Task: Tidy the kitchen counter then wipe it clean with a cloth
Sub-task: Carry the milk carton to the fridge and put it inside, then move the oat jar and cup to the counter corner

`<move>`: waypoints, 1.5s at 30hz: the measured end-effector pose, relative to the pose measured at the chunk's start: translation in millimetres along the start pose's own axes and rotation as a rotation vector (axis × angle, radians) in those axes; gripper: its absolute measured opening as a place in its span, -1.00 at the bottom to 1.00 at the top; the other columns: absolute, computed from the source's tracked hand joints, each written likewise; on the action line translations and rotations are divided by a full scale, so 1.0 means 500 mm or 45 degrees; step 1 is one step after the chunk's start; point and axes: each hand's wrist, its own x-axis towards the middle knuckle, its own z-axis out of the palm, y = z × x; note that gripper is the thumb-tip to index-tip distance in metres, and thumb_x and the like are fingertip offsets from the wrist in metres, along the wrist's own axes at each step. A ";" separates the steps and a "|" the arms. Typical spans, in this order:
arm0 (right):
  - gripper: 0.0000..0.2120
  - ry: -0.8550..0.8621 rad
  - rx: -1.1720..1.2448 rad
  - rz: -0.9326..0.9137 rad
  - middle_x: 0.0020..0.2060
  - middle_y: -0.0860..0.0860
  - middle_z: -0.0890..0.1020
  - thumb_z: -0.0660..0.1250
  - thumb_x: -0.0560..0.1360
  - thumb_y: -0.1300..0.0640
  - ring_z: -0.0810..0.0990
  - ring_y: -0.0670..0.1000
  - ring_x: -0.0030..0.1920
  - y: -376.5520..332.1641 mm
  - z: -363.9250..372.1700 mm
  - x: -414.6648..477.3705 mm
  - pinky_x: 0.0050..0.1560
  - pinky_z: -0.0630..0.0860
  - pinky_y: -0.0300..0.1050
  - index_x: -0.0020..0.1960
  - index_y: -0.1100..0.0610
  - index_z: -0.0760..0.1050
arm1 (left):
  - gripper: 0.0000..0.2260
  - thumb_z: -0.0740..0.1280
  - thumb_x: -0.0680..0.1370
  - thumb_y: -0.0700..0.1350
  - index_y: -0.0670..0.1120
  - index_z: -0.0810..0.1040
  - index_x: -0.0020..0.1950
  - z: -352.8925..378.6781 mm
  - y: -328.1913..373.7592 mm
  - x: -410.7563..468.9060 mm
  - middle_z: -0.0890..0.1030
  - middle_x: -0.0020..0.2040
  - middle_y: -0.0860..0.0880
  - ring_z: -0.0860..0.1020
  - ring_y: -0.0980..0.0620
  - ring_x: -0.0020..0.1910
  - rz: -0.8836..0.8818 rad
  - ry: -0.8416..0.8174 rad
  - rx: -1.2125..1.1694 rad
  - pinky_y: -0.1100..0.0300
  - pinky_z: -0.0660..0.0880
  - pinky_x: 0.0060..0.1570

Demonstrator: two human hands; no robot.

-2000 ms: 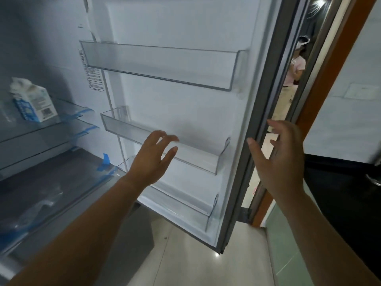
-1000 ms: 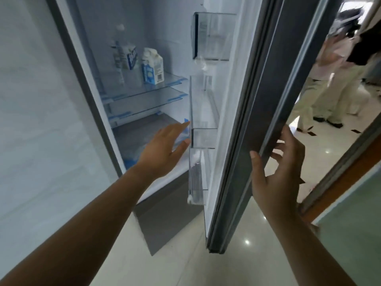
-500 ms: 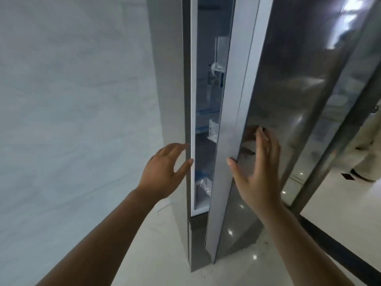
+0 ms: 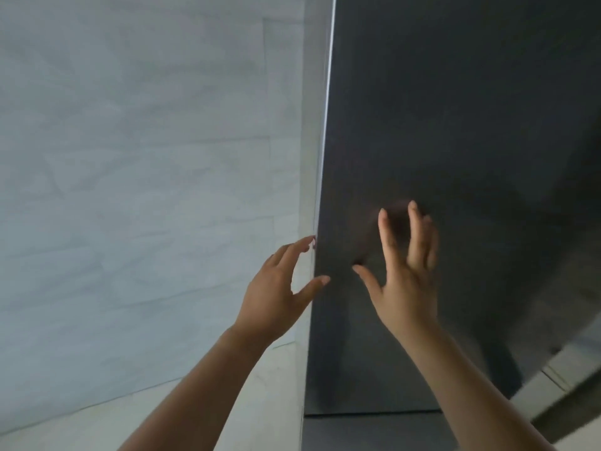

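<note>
While the left hand [image 4: 276, 288], spread and empty, is at the edge of the dark fridge door [image 4: 455, 125], the right hand [image 4: 403, 288] at its three o'clock hovers likewise.

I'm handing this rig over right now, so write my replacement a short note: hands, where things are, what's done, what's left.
Left hand: open, empty, fingers at the fridge door's left edge.
Right hand: open, empty, fingers straight before the door face; contact unclear.
Fridge door: looks shut or nearly so; a thin bright line runs along its left edge, beside the tiled wall.
Counter and cloth: out of view.
Left: check the door seals, return to the counter, finish tidying, wipe.
</note>
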 end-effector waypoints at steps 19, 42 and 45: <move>-0.48 -0.096 0.661 -0.170 0.37 0.20 0.36 0.30 0.47 -0.07 0.32 0.19 0.38 0.004 0.041 -0.104 0.29 0.37 0.15 0.33 0.18 0.39 | -0.56 0.11 0.49 0.23 0.16 0.36 0.34 0.044 -0.020 -0.095 0.50 0.23 0.16 0.45 0.19 0.19 -0.368 0.231 0.057 0.32 0.43 0.00; -0.47 -1.966 1.116 -0.997 0.14 -0.18 0.45 0.02 0.41 -0.30 0.38 -0.21 0.20 -0.636 -0.058 -0.612 0.14 0.19 -0.53 0.19 -0.01 0.43 | -0.61 0.12 0.40 0.34 0.27 0.44 0.17 -0.162 -0.036 -1.114 0.58 0.08 0.23 0.51 0.32 0.09 -1.715 0.925 -0.354 0.10 0.46 0.19; -0.48 -2.052 1.172 -1.226 0.11 -0.20 0.44 0.03 0.41 -0.29 0.38 -0.24 0.17 -0.764 -0.100 -0.691 0.12 0.21 -0.48 0.20 -0.02 0.42 | -0.57 0.10 0.39 0.33 0.25 0.43 0.20 -0.208 -0.003 -1.222 0.56 0.08 0.25 0.50 0.36 0.09 -1.850 1.111 -0.303 0.19 0.45 0.15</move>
